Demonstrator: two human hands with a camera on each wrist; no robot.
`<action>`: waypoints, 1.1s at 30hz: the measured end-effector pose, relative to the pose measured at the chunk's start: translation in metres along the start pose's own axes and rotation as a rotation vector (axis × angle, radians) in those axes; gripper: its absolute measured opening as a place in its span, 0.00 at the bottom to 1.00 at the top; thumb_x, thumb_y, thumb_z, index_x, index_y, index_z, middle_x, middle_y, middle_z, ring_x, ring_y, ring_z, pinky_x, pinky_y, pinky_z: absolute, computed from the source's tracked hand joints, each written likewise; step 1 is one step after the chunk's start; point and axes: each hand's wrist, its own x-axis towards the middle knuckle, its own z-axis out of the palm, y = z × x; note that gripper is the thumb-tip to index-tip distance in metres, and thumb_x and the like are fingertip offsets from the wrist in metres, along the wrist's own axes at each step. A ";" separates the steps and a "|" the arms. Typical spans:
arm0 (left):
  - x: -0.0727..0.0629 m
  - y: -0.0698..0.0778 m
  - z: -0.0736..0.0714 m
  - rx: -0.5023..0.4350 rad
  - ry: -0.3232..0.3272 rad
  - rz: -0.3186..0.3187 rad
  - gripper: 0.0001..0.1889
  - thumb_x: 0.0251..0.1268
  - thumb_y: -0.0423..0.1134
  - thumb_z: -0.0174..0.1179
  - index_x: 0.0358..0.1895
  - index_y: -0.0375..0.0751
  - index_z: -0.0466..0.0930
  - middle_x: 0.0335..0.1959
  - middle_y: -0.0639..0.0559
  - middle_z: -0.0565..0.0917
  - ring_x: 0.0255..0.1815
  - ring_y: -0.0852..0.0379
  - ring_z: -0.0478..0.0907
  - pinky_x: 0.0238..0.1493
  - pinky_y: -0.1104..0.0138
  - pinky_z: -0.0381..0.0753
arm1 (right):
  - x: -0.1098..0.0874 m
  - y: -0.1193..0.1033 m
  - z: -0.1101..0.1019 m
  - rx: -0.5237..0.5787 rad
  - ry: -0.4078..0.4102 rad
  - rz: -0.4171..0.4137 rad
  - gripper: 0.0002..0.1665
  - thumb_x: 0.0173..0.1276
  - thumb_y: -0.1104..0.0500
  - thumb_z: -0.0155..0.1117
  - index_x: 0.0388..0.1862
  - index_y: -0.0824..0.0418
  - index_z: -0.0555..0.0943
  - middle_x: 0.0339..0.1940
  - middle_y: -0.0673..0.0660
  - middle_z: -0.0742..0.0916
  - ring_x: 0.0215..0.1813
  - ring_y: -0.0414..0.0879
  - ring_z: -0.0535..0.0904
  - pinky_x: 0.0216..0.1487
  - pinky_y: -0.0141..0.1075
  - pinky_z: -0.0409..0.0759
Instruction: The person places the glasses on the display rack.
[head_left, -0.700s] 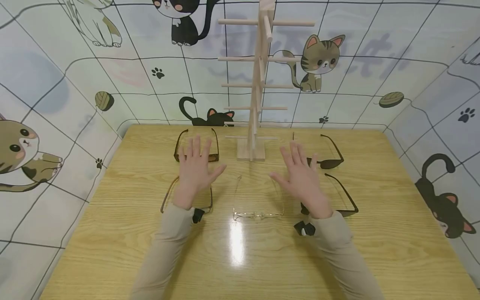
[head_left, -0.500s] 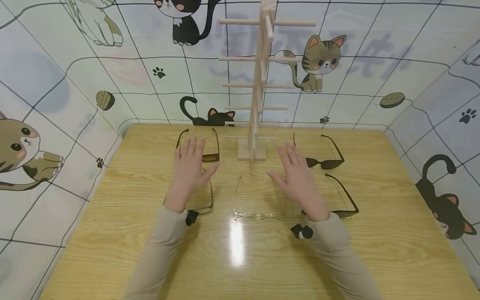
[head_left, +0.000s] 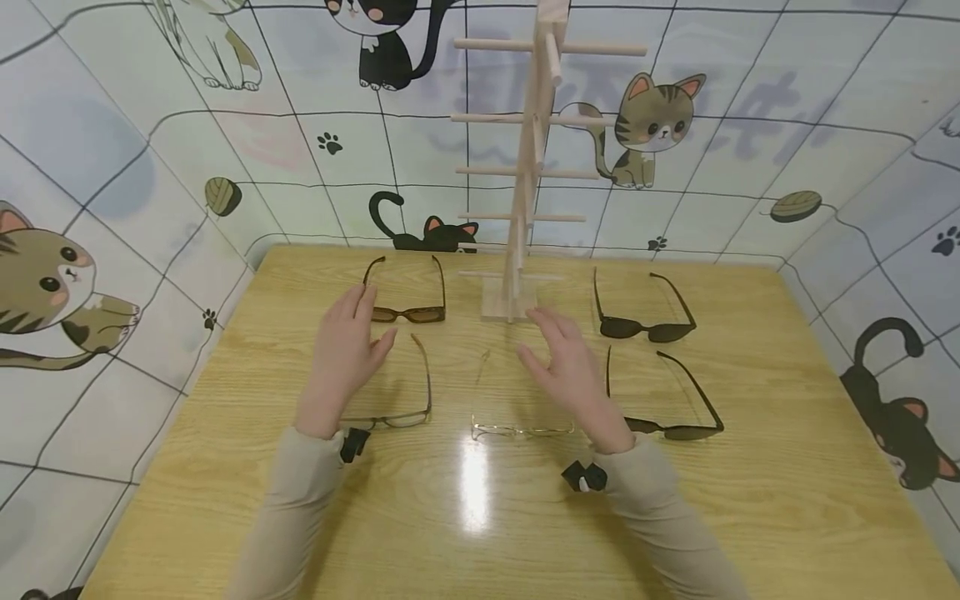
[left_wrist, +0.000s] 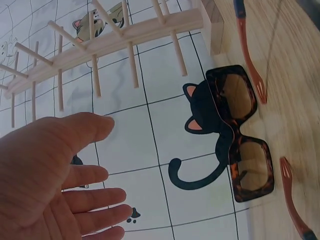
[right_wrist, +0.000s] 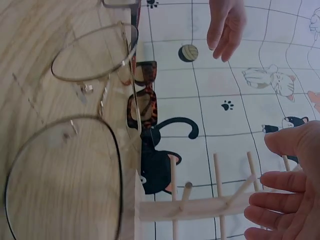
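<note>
My left hand [head_left: 341, 358] hovers with relaxed fingers over the table's left side, holding nothing. Its fingertips overlap the tortoiseshell sunglasses [head_left: 423, 315] in the head view, and its wrist partly covers thin-framed eyeglasses [head_left: 405, 419]. In the left wrist view the palm and thumb show bare, apart from the sunglasses. My right hand [head_left: 573, 375], also holding nothing, hovers right of centre. Just left of it lie gold wire-rimmed eyeglasses [head_left: 517, 432], large in the right wrist view. Dark sunglasses [head_left: 666, 334] lie behind its right side, and a second dark pair [head_left: 690, 432] lies partly behind its wrist.
A wooden peg stand [head_left: 532, 108] with several horizontal rods rises at the table's back middle, its square base [head_left: 495, 298] just beyond the right fingertips. The wooden table [head_left: 480, 550] meets a cat-print backdrop [head_left: 300, 200] at the back and sides.
Both hands have moved left and toward the person, the left one uncovering more of the thin-framed eyeglasses and tortoiseshell sunglasses. Their fingers have relaxed from a wider spread. The eyewear has stayed put.
</note>
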 end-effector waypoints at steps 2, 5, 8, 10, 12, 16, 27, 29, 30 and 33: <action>-0.003 -0.004 -0.001 0.001 0.007 -0.001 0.33 0.58 0.38 0.66 0.61 0.21 0.65 0.59 0.26 0.68 0.60 0.32 0.66 0.61 0.46 0.66 | -0.001 -0.002 0.005 0.014 0.014 -0.014 0.27 0.62 0.58 0.67 0.59 0.67 0.73 0.59 0.66 0.76 0.61 0.60 0.71 0.49 0.52 0.79; -0.008 -0.009 -0.004 -0.011 -0.010 -0.029 0.32 0.57 0.36 0.66 0.61 0.21 0.65 0.59 0.25 0.68 0.60 0.32 0.66 0.60 0.46 0.68 | -0.001 -0.005 0.012 0.045 0.025 -0.044 0.25 0.62 0.60 0.67 0.56 0.68 0.75 0.56 0.66 0.79 0.59 0.60 0.73 0.54 0.52 0.76; -0.013 -0.014 -0.006 -0.031 -0.020 -0.049 0.31 0.57 0.34 0.65 0.60 0.19 0.65 0.59 0.24 0.68 0.60 0.31 0.66 0.59 0.45 0.68 | -0.001 -0.009 0.018 0.072 0.017 -0.064 0.23 0.61 0.62 0.67 0.54 0.69 0.76 0.54 0.66 0.80 0.57 0.59 0.74 0.56 0.49 0.75; -0.016 -0.018 -0.007 -0.040 -0.020 -0.056 0.30 0.57 0.32 0.65 0.59 0.19 0.66 0.58 0.24 0.68 0.59 0.31 0.66 0.58 0.45 0.69 | -0.001 -0.013 0.021 0.083 0.001 -0.067 0.22 0.61 0.62 0.67 0.54 0.69 0.76 0.53 0.65 0.81 0.56 0.58 0.75 0.57 0.48 0.75; -0.020 -0.023 -0.007 -0.044 -0.017 -0.054 0.29 0.57 0.32 0.65 0.58 0.18 0.66 0.57 0.24 0.69 0.59 0.31 0.67 0.58 0.45 0.69 | -0.001 -0.016 0.025 0.092 -0.023 -0.063 0.22 0.61 0.62 0.66 0.53 0.69 0.77 0.53 0.65 0.81 0.56 0.58 0.75 0.57 0.47 0.75; -0.028 -0.031 -0.007 -0.042 -0.013 -0.043 0.27 0.57 0.30 0.64 0.57 0.18 0.67 0.55 0.23 0.71 0.56 0.30 0.69 0.55 0.45 0.71 | 0.000 -0.021 0.034 0.113 -0.068 -0.065 0.20 0.62 0.62 0.65 0.52 0.69 0.77 0.51 0.64 0.82 0.55 0.57 0.76 0.59 0.46 0.74; -0.052 -0.046 -0.003 -0.066 -0.107 -0.100 0.21 0.59 0.29 0.61 0.54 0.20 0.70 0.50 0.25 0.75 0.48 0.30 0.74 0.44 0.45 0.78 | 0.001 -0.040 0.064 0.165 -0.144 -0.107 0.15 0.62 0.63 0.65 0.47 0.68 0.81 0.42 0.61 0.86 0.43 0.52 0.81 0.44 0.43 0.81; -0.056 -0.047 -0.002 -0.067 -0.137 -0.126 0.20 0.60 0.29 0.60 0.53 0.20 0.71 0.49 0.25 0.76 0.47 0.31 0.75 0.41 0.46 0.79 | 0.001 -0.045 0.070 0.163 -0.171 -0.099 0.14 0.62 0.62 0.66 0.46 0.67 0.81 0.41 0.59 0.86 0.41 0.50 0.82 0.41 0.41 0.81; -0.058 -0.048 -0.002 -0.070 -0.153 -0.141 0.19 0.61 0.30 0.59 0.53 0.20 0.72 0.48 0.25 0.76 0.47 0.31 0.75 0.39 0.46 0.80 | 0.002 -0.047 0.072 0.162 -0.191 -0.091 0.14 0.62 0.62 0.65 0.46 0.67 0.81 0.40 0.59 0.86 0.40 0.49 0.82 0.40 0.40 0.81; -0.063 -0.051 -0.001 -0.073 -0.193 -0.176 0.17 0.62 0.31 0.59 0.51 0.21 0.74 0.46 0.27 0.78 0.46 0.32 0.76 0.36 0.47 0.80 | 0.003 -0.053 0.079 0.148 -0.247 -0.058 0.13 0.63 0.61 0.65 0.45 0.66 0.81 0.36 0.58 0.86 0.36 0.47 0.82 0.36 0.36 0.81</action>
